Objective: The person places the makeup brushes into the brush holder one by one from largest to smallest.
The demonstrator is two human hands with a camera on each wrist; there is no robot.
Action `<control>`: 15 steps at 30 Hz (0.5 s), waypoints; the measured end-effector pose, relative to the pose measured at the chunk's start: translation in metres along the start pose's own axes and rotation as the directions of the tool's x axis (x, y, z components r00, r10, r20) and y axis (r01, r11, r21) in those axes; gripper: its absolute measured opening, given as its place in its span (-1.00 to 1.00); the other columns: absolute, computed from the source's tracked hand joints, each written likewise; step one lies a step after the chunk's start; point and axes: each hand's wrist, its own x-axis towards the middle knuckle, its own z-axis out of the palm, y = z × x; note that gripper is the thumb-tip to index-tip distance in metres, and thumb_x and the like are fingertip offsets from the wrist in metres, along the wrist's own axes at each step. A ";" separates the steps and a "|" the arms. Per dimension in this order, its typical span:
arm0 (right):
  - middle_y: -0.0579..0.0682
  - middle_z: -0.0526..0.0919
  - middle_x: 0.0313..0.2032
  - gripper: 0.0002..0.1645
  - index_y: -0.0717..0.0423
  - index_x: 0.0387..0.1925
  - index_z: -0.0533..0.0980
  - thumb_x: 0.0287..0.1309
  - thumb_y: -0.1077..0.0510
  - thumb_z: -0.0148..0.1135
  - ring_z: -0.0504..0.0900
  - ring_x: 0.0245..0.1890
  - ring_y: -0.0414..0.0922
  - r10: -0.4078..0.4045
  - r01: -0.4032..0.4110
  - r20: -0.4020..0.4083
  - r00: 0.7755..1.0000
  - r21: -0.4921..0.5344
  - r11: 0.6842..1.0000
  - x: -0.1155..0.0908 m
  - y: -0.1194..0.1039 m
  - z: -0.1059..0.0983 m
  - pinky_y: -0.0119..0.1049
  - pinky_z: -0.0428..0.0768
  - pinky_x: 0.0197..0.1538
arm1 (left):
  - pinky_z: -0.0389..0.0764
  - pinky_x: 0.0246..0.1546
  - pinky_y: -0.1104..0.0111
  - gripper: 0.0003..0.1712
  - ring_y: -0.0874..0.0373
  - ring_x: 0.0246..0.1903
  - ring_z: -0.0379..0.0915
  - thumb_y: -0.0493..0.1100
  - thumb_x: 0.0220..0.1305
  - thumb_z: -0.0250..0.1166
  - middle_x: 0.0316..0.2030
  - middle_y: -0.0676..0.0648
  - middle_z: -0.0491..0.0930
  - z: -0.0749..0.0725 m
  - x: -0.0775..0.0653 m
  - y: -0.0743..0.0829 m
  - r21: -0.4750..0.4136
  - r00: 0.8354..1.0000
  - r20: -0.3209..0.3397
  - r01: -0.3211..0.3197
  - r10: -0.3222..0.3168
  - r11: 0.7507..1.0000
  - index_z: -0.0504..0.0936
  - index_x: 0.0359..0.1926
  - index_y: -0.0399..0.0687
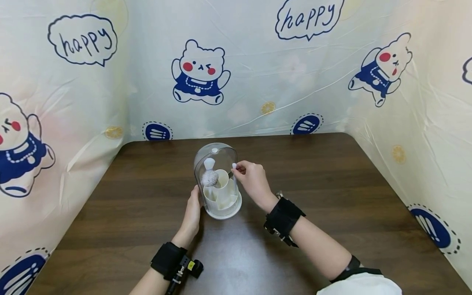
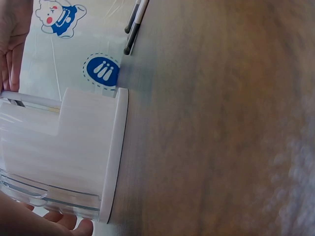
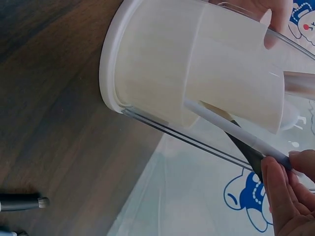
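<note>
A round makeup brush holder (image 1: 223, 214) with cream compartments and a clear domed cover stands upright on the table. A fluffy grey-white brush (image 1: 210, 178) sits inside. My left hand (image 1: 192, 211) holds the holder's left side, its fingers partly hidden behind it. At the cover's opening on the right, my right hand (image 1: 253, 180) pinches a slim white-handled makeup brush (image 3: 231, 129) between thumb and fingers. The slim brush slants in beside the taller cup (image 3: 238, 73); its far end is hidden. Next to it shows a dark tapered piece (image 3: 248, 150); whether it is separate, I cannot tell.
Loose makeup brushes (image 2: 135, 29) lie on the brown wooden table (image 1: 147, 176) right of the holder; one dark brush (image 3: 22, 202) shows in the right wrist view. A patterned curtain (image 1: 250, 73) rises behind the table and along both sides.
</note>
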 end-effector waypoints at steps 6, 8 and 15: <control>0.12 0.75 -0.37 -0.84 0.31 -0.29 0.64 0.13 0.26 0.30 0.71 -0.35 -0.08 -0.027 0.027 -0.004 1.000 -0.014 1.000 -0.001 0.003 0.006 -0.31 0.69 -0.27 | -0.15 0.52 0.02 -0.25 -0.11 0.51 -0.31 0.16 0.51 -0.46 0.51 -0.21 -0.25 0.000 -0.001 0.001 0.003 1.000 0.009 -0.004 0.004 1.000 -0.20 0.49 -0.25; 0.12 0.75 -0.38 -0.85 0.31 -0.30 0.64 0.12 0.26 0.30 0.71 -0.35 -0.08 -0.030 0.030 -0.003 1.000 -0.022 0.999 -0.003 0.005 0.009 -0.32 0.69 -0.28 | -0.16 0.52 0.02 -0.25 -0.12 0.51 -0.31 0.16 0.51 -0.47 0.51 -0.22 -0.25 0.001 -0.001 0.001 0.002 1.000 0.012 -0.006 0.006 1.000 -0.20 0.49 -0.25; 0.10 0.75 -0.40 -0.86 0.28 -0.31 0.65 0.12 0.25 0.30 0.72 -0.37 -0.10 -0.042 0.042 -0.026 0.999 -0.022 0.999 -0.006 0.009 0.017 -0.33 0.68 -0.32 | -0.09 0.51 0.01 -0.24 -0.10 0.50 -0.20 0.18 0.51 -0.47 0.50 -0.22 -0.12 0.002 -0.001 -0.002 0.006 1.000 0.003 -0.021 0.021 1.000 -0.11 0.49 -0.25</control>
